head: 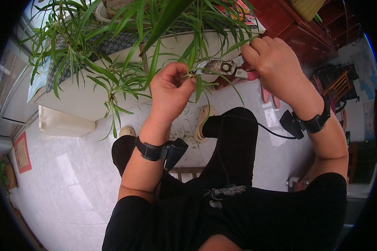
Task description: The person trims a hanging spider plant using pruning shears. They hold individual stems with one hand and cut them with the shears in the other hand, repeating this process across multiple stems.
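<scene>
My left hand (pixel 171 89) pinches a small spider plant offshoot (pixel 191 74) between thumb and fingers. A pair of pruning shears (pixel 221 66) with worn metal blades and reddish-pink grips is in my right hand (pixel 273 61). The blade tips lie right at the offshoot, close to my left fingertips; whether the blades are parted there I cannot tell. Long green leaves of the spider plant (pixel 125 22) hang around both hands. Another hanging offshoot cluster (pixel 111 95) dangles to the left of my left hand.
Behind the leaves stands a pale cabinet (pixel 119 64) with a patterned dark mat (pixel 111 47) on top. A whitish plastic jug (pixel 66 122) stands on the floor at left. Leaf clippings (pixel 183 130) lie between my feet. Dark red furniture (pixel 297 28) is at upper right, and pink gloves (pixel 271 97) show below my right hand.
</scene>
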A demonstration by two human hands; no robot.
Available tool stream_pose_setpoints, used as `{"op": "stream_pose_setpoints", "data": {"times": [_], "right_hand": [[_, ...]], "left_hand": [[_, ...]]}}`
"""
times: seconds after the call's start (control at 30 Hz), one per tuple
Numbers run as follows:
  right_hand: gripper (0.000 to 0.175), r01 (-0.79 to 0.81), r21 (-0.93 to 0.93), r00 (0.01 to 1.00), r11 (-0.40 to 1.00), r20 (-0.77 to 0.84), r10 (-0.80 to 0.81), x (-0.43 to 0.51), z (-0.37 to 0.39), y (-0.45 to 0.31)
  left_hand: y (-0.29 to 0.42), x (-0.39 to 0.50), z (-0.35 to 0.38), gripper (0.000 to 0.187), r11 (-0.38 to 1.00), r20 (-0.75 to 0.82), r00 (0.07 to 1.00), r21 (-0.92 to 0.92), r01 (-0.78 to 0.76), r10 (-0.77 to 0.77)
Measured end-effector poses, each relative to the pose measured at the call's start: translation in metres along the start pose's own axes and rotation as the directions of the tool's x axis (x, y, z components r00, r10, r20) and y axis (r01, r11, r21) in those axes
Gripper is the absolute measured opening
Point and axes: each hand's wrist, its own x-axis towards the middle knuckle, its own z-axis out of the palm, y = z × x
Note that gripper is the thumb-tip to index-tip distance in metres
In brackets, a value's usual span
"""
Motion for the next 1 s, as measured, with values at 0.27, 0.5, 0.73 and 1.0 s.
{"op": "stream_pose_setpoints", "data": {"times": [0.27, 0.5, 0.73, 1.0], "right_hand": [[0.023, -0.049, 0.035, 0.996, 0.998, 0.076, 0.047, -0.006, 0.000, -0.002], [0.022, -0.013, -0.014, 0.999, 1.000, -0.032, 0.012, -0.004, 0.003, 0.002], [0.027, 0.026, 0.032, 0.999, 0.999, -0.047, -0.024, 0.001, 0.003, 0.010], [0.032, 0.064, 0.075, 0.998, 0.995, -0.025, -0.062, 0.009, -0.001, 0.012]], "left_hand": [[0.002, -0.002, 0.000, 0.015, 0.998, 0.001, 0.999, 0.046, -0.032, 0.032], [0.002, 0.000, -0.004, 0.018, 0.991, 0.047, 0.997, 0.122, -0.062, 0.057], [0.002, 0.002, -0.007, 0.018, 0.999, 0.029, 0.999, 0.049, -0.017, 0.016], [0.000, 0.003, -0.008, 0.018, 0.991, 0.046, 0.998, 0.130, -0.037, 0.032]]}}
